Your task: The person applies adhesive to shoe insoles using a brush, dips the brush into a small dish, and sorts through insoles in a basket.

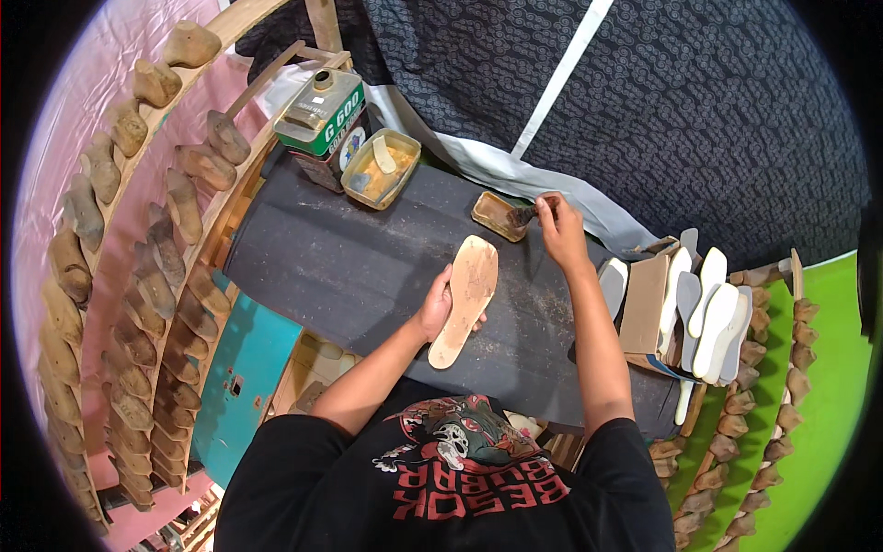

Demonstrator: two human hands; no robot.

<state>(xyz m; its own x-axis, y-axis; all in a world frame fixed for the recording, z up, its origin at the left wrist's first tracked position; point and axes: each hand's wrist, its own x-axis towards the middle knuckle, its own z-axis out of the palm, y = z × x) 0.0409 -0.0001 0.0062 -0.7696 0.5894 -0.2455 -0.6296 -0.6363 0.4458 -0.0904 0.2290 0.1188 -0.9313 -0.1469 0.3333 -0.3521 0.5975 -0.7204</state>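
a tan, flat, sole-shaped insole (464,299) is held over the middle of the dark grey, cloth-like covered table (313,248), its broad end pointing far and its narrow end near, with brownish blotches on its upper face. the left hand (436,306) has hold of it by the left edge, its fingers curled closely underneath so that some tips show past the right edge. farther off and to the right, the right hand (563,235) has its fingers pinched together on a dark, stubby brush (521,216), whose bristles reach over the right end of a small, shallow, yellowish rectangular tray (491,226); whether they touch what is inside, i cannot tell. to the left of that tray, well apart, stands a larger pale rectangular tub (358,192) with orange-brown residue and a pale flat scraper (384,156) in it, just beside a green and dark metal can (322,124). at the table's right end, an open brown cardboard box (644,304) holds upright white and grey insoles (716,333). brown wooden shoe lasts (184,204) line the racks at the far left.
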